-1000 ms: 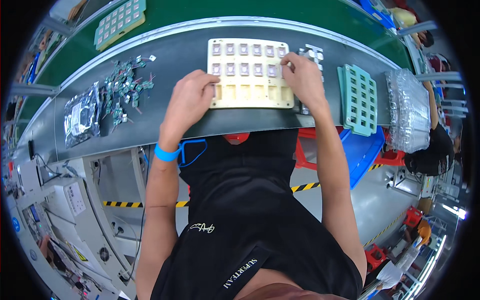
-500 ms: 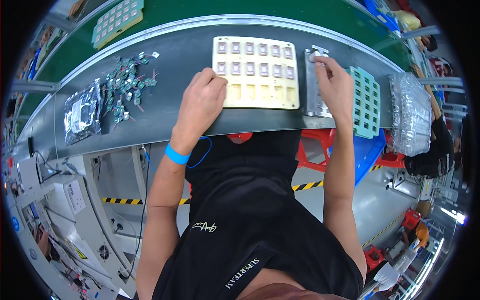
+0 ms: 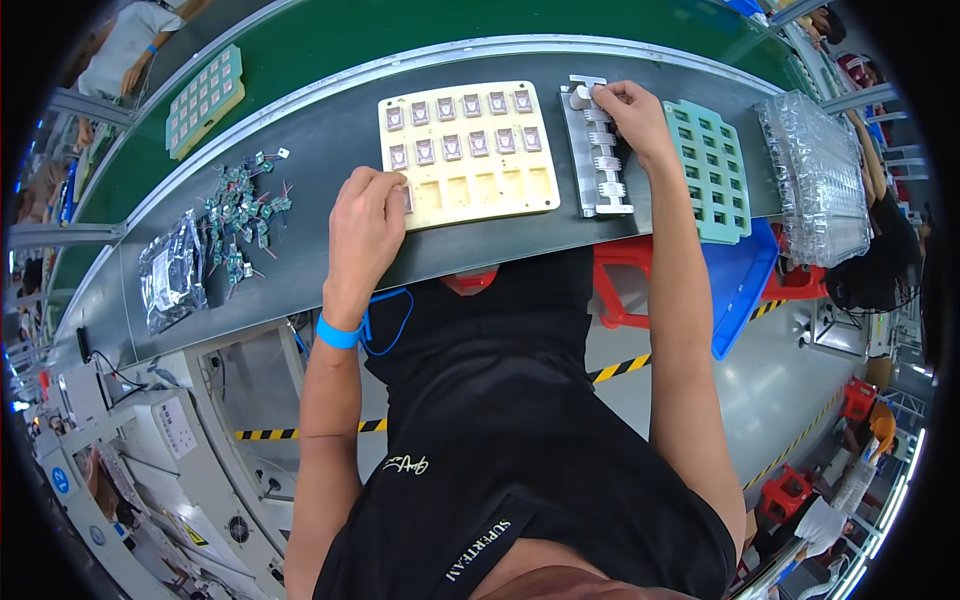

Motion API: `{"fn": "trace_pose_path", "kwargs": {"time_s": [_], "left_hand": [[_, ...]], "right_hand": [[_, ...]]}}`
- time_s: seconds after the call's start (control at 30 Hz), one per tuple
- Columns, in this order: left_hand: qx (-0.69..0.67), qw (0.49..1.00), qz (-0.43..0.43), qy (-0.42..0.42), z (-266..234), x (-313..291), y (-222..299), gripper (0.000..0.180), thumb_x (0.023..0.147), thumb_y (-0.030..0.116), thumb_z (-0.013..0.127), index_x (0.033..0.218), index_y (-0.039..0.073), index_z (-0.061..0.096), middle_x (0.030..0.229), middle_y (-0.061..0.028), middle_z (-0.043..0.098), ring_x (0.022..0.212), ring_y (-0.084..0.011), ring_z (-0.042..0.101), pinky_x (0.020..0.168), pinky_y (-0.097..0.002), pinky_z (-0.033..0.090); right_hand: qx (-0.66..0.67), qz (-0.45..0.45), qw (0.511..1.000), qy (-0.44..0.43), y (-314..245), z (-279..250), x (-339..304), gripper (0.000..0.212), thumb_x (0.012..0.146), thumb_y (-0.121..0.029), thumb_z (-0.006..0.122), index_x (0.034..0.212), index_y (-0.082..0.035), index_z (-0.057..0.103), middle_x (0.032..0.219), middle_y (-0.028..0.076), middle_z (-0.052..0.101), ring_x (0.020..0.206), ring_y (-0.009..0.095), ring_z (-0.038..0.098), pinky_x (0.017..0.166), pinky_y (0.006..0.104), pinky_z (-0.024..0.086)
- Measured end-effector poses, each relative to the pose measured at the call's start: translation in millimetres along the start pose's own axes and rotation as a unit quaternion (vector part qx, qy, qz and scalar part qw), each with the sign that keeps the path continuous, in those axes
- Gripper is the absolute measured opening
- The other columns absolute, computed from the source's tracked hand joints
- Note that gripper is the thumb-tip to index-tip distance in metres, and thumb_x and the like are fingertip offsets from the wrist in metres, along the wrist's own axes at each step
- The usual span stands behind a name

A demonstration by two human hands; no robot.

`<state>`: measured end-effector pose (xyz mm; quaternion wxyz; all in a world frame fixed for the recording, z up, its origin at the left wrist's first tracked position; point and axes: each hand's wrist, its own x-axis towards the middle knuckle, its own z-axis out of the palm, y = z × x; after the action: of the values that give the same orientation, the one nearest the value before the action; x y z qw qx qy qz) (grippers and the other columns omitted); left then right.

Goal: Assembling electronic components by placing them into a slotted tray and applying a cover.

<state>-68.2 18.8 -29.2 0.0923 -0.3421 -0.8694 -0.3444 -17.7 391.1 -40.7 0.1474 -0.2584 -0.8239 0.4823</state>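
Observation:
A cream tray [image 3: 487, 190] stands on the dark bench in front of me, with two full rows of small pinkish square parts [image 3: 471, 105]. At its near left corner, my left hand [image 3: 366, 222] is closed, fingertips on a pinkish part [image 3: 407, 199] in the first pocket of the nearest row. The other pockets of that row show bare. Right of the tray lies a long metal fixture [image 3: 604, 163] with a row of clamp-like pieces and a round pale knob [image 3: 580, 97]. My right hand [image 3: 638, 118] is closed at its far end, fingertips beside the knob; what they pinch is hidden.
Left on the bench lie a heap of small green wired circuit boards [image 3: 240, 205] and a silvery bag [image 3: 172, 272]. At right stand a mint-green slotted tray [image 3: 712, 170] and clear plastic trays [image 3: 815, 180]. A filled tray [image 3: 205, 105] sits on the green belt [image 3: 400, 25] beyond.
My view has turned, so the tray and fixture appear further left. My right hand has shifted toward the fixture's right side, uncovering more of it. The left hand stays at the tray's near left corner.

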Motion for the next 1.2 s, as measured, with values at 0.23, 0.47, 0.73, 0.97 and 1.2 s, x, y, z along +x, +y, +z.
{"fn": "trace_pose_path", "kwargs": {"time_s": [0.23, 0.47, 0.73, 0.97, 1.2], "left_hand": [[-0.105, 0.992, 0.047, 0.043, 23.7, 50.0, 50.1, 0.01, 0.085, 0.01, 0.065, 0.089, 0.003, 0.071, 0.086, -0.014, 0.067, 0.085, -0.0329, 0.064, 0.075, -0.0411, 0.051], [-0.002, 0.994, 0.096, -0.052, 120.5, 143.7, 97.8, 0.03, 0.083, 0.031, 0.069, 0.084, 0.001, 0.072, 0.084, -0.0179, 0.07, 0.08, -0.0365, 0.065, 0.075, -0.0462, 0.052], [0.017, 0.989, 0.056, -0.136, 139.5, 173.5, 92.2, 0.032, 0.077, 0.029, 0.071, 0.075, -0.003, 0.071, 0.076, -0.024, 0.068, 0.075, -0.0406, 0.068, 0.073, -0.0471, 0.055], [-0.002, 0.993, 0.073, -0.089, 104.1, 169.3, 69.6, 0.019, 0.076, 0.017, 0.063, 0.078, 0.0, 0.071, 0.072, -0.0196, 0.068, 0.069, -0.0382, 0.066, 0.07, -0.0452, 0.054], [0.017, 0.984, 0.124, -0.124, 90.2, 153.6, 57.7, 0.019, 0.078, 0.02, 0.067, 0.086, 0.005, 0.075, 0.081, -0.0114, 0.072, 0.085, -0.0313, 0.064, 0.08, -0.0424, 0.05]], "right_hand": [[0.014, -0.035, 0.991, 0.131, -2.3, -20.9, -14.1, 0.033, 0.088, -0.028, 0.068, 0.098, 0.003, 0.072, 0.08, 0.007, 0.071, 0.073, 0.01, 0.061, 0.067, 0.0256, 0.048], [0.152, -0.047, 0.985, 0.071, -41.8, -14.8, -96.2, 0.027, 0.095, -0.02, 0.065, 0.11, 0.003, 0.067, 0.088, 0.002, 0.068, 0.074, 0.005, 0.058, 0.063, 0.021, 0.046], [0.174, -0.053, 0.981, 0.07, -46.8, -29.3, -133.4, 0.025, 0.095, -0.014, 0.065, 0.114, 0.002, 0.062, 0.089, 0.001, 0.065, 0.075, 0.006, 0.056, 0.065, 0.021, 0.047], [0.162, -0.082, 0.983, 0.026, -54.6, 1.0, -135.7, 0.021, 0.096, -0.009, 0.062, 0.112, 0.004, 0.059, 0.092, 0.004, 0.064, 0.078, 0.007, 0.057, 0.069, 0.0217, 0.048], [0.18, -0.119, 0.976, 0.031, -68.8, 11.8, -126.5, 0.022, 0.098, -0.012, 0.061, 0.113, 0.003, 0.059, 0.094, 0.005, 0.065, 0.081, 0.007, 0.058, 0.072, 0.0222, 0.048]]}}
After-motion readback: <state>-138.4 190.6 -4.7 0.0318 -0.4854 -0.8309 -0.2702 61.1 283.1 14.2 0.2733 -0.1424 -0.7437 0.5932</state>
